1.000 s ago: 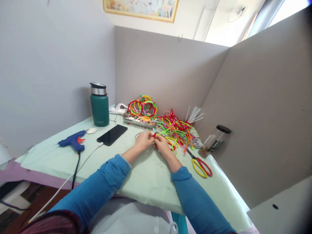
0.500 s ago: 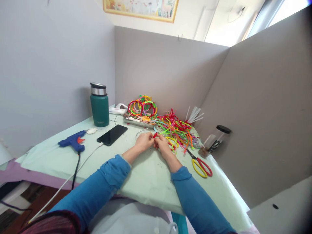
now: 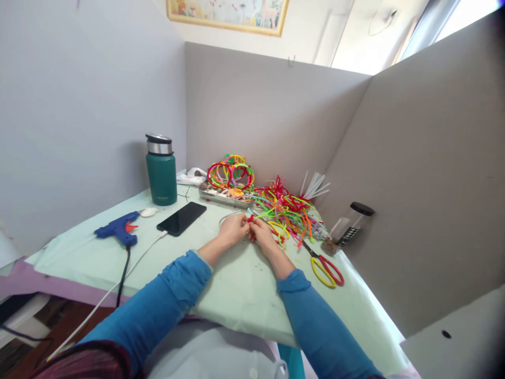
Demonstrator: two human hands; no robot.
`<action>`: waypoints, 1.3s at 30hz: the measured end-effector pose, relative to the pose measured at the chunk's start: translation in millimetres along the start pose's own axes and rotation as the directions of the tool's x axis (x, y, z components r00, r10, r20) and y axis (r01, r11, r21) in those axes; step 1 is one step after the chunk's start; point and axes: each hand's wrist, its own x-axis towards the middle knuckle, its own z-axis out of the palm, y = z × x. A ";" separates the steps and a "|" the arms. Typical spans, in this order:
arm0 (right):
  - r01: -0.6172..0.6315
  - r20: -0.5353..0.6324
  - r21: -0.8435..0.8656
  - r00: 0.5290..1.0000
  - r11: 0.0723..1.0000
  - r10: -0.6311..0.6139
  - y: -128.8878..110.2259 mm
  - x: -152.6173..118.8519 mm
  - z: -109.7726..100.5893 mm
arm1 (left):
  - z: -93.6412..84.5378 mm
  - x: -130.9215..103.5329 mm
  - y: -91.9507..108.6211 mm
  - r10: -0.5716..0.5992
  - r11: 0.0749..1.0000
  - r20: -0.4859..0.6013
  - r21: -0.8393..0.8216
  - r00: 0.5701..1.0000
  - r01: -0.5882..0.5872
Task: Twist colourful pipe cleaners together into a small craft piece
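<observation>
A small red fuzzy piece [image 3: 251, 218] is pinched between my two hands over the middle of the table. My left hand [image 3: 233, 229] has its fingers closed on its left side. From the right, my right hand [image 3: 262, 235] closes on the same piece, their fingertips almost touching. Just beyond and to the right lies a tangled pile of colourful pipe cleaners [image 3: 286, 202]. Behind my hands a metal tray [image 3: 223, 199] holds pipe-cleaner rings [image 3: 231, 173] and small bits.
Scissors [image 3: 326, 270] with red and yellow handles lie right. Leftward are a black phone [image 3: 182, 218] on a white cable, a blue glue gun [image 3: 118, 228] and a green bottle [image 3: 161, 179]. A black-lidded jar [image 3: 353, 225] is tilted at the right edge. Grey partitions [image 3: 272, 110] enclose the table.
The red piece and my fingertips around it have shifted very slightly. My arms and the other objects look the same.
</observation>
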 end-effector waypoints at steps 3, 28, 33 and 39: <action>-0.003 -0.002 -0.007 1.000 1.000 0.003 0.4 0.0 -0.3 | 0.8 0.1 -0.8 0.017 1.000 -0.005 0.021 1.000 -0.017; -0.015 0.026 0.142 1.000 0.990 0.011 -1.4 -2.8 -6.2 | 6.8 0.9 -4.9 0.048 0.999 -0.033 0.025 0.998 -0.048; -0.020 0.012 0.131 1.000 0.991 0.019 -0.2 -1.2 -4.9 | 9.1 0.5 -6.5 0.063 0.997 -0.015 0.040 0.998 -0.063; -0.017 0.007 0.086 1.000 0.996 0.017 1.9 -0.3 -5.1 | 9.5 0.4 -7.2 0.056 0.994 0.032 0.089 0.998 -0.058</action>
